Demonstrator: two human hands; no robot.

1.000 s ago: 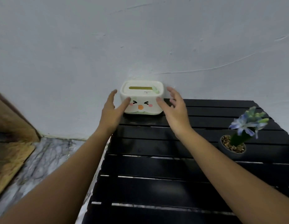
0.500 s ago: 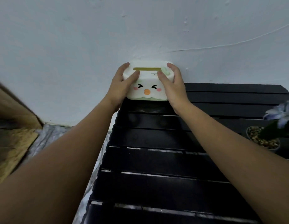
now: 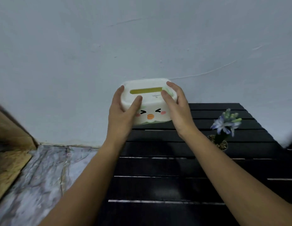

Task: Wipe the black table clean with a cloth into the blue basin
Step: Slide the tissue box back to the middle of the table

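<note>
Black slatted desk [image 3: 166,190] against the pale wall [image 3: 109,38], bare in front. White tissue box [image 3: 149,101] with a cartoon face at the far left corner, tilted, gripped between left hand [image 3: 121,118] and right hand [image 3: 178,108], thumbs on its lid. Small potted flower [image 3: 222,132] further right. Marbled floor [image 3: 36,176] at left.

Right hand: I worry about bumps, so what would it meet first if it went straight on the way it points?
Probably the pale wall behind the tissue box that the right hand holds; depth is unclear.
</note>
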